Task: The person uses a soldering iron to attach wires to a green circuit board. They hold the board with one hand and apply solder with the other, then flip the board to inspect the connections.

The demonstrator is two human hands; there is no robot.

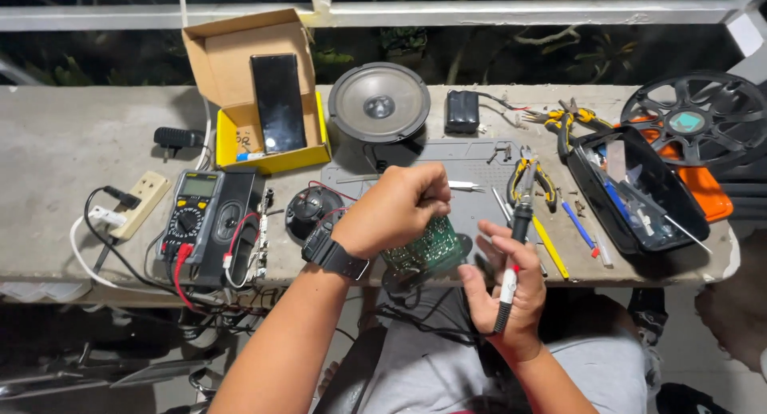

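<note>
The left hand (399,210), a black watch (334,254) on its wrist, is clenched around the upper edge of a green circuit board (427,250), which it holds tilted in the air just above the near edge of the worktop (72,142). The right hand (507,290) sits just beside the board's right edge, its fingers curled around a soldering pen (511,262) with a black and white body; the pen stands nearly upright, its tip rising past the fingertips. Just beyond the left hand lies a grey mat (471,154), and further off stands a round speaker (379,103). Left of that hand's wrist lie a small black speaker (311,210) and, beyond it, a multimeter (192,214) with red and black leads. Behind the right hand rest pliers with yellow handles (531,178), and to its right an open black tool case (639,186). An open cardboard box (232,63) with a dark phone (278,103) leaning in it stands far to the left hand's left.
</note>
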